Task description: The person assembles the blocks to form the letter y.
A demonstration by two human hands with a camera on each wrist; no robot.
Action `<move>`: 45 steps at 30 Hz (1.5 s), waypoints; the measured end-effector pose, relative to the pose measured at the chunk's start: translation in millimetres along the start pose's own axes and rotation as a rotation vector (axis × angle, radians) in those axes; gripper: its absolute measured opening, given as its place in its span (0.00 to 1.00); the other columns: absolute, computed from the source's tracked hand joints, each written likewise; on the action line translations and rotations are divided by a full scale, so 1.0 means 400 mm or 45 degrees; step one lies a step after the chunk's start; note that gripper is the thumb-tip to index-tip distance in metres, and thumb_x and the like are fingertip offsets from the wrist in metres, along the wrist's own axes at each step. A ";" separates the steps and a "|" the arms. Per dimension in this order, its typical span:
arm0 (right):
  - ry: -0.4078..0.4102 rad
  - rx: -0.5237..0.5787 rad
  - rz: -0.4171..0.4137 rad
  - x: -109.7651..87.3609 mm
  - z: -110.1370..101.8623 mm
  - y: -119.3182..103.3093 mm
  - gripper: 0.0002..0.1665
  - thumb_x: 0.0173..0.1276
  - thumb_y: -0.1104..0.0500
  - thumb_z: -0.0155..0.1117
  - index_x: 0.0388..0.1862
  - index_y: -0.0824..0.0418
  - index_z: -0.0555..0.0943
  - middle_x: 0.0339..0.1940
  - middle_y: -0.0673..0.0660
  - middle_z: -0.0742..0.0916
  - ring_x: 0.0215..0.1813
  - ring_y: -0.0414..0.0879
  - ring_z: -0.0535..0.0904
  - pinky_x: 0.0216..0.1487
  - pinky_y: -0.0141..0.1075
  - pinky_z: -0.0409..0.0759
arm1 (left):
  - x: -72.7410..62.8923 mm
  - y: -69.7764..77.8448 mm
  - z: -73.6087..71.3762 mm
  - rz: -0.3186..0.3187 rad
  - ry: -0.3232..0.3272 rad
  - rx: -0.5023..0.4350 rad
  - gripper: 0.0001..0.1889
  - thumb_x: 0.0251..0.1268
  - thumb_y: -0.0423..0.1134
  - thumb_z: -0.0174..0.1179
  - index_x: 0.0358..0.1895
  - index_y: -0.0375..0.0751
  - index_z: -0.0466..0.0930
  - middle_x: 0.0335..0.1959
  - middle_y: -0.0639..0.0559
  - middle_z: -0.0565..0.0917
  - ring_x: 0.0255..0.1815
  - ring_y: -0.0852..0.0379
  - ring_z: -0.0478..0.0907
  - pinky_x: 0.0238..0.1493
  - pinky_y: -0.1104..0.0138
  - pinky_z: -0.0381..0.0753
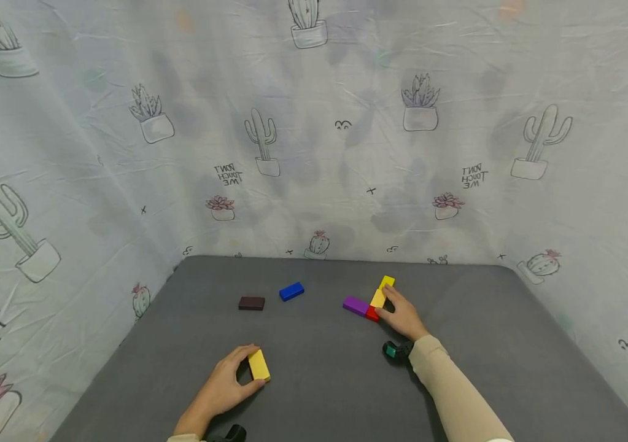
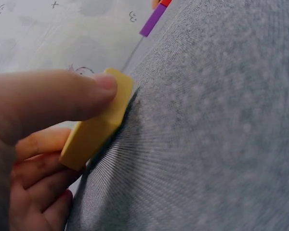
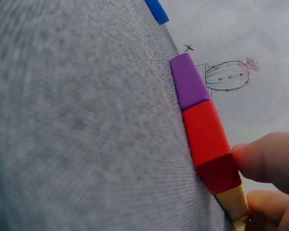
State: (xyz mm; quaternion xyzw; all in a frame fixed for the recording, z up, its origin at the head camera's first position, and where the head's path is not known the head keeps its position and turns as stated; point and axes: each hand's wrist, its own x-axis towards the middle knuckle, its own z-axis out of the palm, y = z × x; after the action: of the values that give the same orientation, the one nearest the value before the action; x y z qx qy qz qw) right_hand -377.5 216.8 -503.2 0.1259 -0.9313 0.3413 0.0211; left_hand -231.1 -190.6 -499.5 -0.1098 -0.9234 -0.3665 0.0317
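In the head view my left hand (image 1: pixel 228 383) pinches a yellow block (image 1: pixel 259 366) between thumb and fingers at the near left of the table. The left wrist view shows my thumb across that yellow block (image 2: pixel 98 122), tilted close over the cloth. Farther off on the right, my right hand (image 1: pixel 404 314) holds at a bent row of blocks: a purple block (image 1: pixel 356 306), a red block (image 1: pixel 372 314) and two yellow blocks (image 1: pixel 378 299). From the right wrist, my thumb touches the end of the red block (image 3: pixel 207 134), with a finger beside the yellow one (image 3: pixel 233 202).
A blue block (image 1: pixel 291 291) and a dark brown block (image 1: pixel 251 303) lie at the back left of the grey table (image 1: pixel 314 344). Behind and along the sides hangs a pale cloth (image 1: pixel 314 153) printed with cacti. Dark straps sit at both wrists.
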 end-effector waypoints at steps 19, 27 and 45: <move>-0.008 -0.002 -0.011 0.013 0.018 -0.013 0.42 0.68 0.47 0.57 0.74 0.65 0.58 0.75 0.65 0.59 0.74 0.64 0.54 0.70 0.61 0.54 | -0.015 0.012 -0.007 0.008 0.287 0.006 0.34 0.42 0.55 0.75 0.55 0.43 0.78 0.47 0.55 0.78 0.45 0.56 0.77 0.46 0.56 0.78; -0.014 0.002 -0.008 0.015 0.017 -0.022 0.42 0.68 0.47 0.57 0.74 0.65 0.58 0.75 0.65 0.59 0.74 0.64 0.54 0.70 0.61 0.54 | -0.012 0.016 -0.017 -0.036 0.334 0.017 0.38 0.43 0.57 0.73 0.59 0.42 0.76 0.51 0.49 0.79 0.49 0.51 0.78 0.48 0.52 0.79; 0.000 -0.022 -0.028 -0.004 -0.001 -0.004 0.42 0.69 0.47 0.56 0.74 0.66 0.57 0.75 0.67 0.59 0.74 0.65 0.54 0.70 0.62 0.54 | 0.060 0.082 0.004 0.094 0.322 -0.030 0.38 0.47 0.55 0.71 0.63 0.43 0.72 0.54 0.48 0.77 0.53 0.46 0.77 0.50 0.50 0.78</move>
State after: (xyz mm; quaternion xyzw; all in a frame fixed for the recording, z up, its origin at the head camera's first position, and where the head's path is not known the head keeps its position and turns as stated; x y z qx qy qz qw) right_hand -375.5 216.0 -502.0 0.1358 -0.9327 0.3331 0.0259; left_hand -247.0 -162.1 -475.5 -0.0970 -0.9029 -0.3868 0.1602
